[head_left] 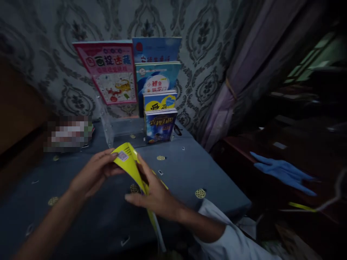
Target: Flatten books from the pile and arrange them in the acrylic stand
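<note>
A thin yellow booklet [129,162] is held up over the blue-grey table [179,169], bent so its back cover with a small square label faces me. My left hand [93,173] pinches its upper left corner. My right hand [153,193] grips its lower right edge, fingers pressed to the cover. Behind them a clear rack [108,126] holds several children's books upright: a pink one [111,72] leaning at the left, and a stepped row of blue ones [159,124] at the right.
Patterned wallpaper backs the table. A purple curtain [244,79] hangs at the right. A blue glove [282,171] lies on a dark wooden surface beyond the table's right edge. A blurred patch [67,133] sits at the table's far left.
</note>
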Motion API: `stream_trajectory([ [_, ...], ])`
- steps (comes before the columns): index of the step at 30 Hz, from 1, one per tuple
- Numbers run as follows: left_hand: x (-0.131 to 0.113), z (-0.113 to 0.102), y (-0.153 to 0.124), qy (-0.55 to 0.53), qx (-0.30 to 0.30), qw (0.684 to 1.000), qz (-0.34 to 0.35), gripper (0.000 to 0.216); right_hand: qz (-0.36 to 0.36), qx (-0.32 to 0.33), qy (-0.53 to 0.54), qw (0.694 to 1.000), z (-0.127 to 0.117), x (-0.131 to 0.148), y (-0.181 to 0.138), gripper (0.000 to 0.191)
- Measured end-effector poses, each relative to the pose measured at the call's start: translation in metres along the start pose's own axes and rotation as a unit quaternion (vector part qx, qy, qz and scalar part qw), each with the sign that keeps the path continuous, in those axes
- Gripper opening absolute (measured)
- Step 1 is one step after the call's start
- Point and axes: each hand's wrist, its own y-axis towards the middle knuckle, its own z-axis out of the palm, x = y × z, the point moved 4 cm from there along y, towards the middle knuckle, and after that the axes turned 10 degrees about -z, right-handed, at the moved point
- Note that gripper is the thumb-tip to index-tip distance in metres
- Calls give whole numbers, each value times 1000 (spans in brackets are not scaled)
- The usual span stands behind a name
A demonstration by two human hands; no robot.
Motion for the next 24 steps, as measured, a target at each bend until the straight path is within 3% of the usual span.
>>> stream_trajectory([
  [5, -11, 13, -10, 32, 39, 993, 110, 28, -32, -101, 32, 994, -28, 6, 12, 46],
  [8, -11, -5, -10, 62, -55, 976, 201, 33, -9, -136, 122, 983, -44, 18, 14, 35],
  [10, -5, -20, -7, 56, -129, 966, 219, 46, 2, -157, 186, 970, -50, 23, 16, 37],
  [12, 6, -28, -2, 31, -128, 974, 182, 57, 9, -165, 240, 957, -50, 21, 19, 40],
  [17, 45, -27, 8, -3, -20, 1000, 21, 57, 34, -163, 277, 946, -44, -19, 27, 47],
  [21, 64, -31, 13, 35, 7, 999, -19, 45, 35, -127, 180, 975, -50, -47, 24, 49],
  [24, 59, -31, 17, 92, 36, 995, -12, 38, 35, -65, 134, 988, -55, -47, 25, 52],
])
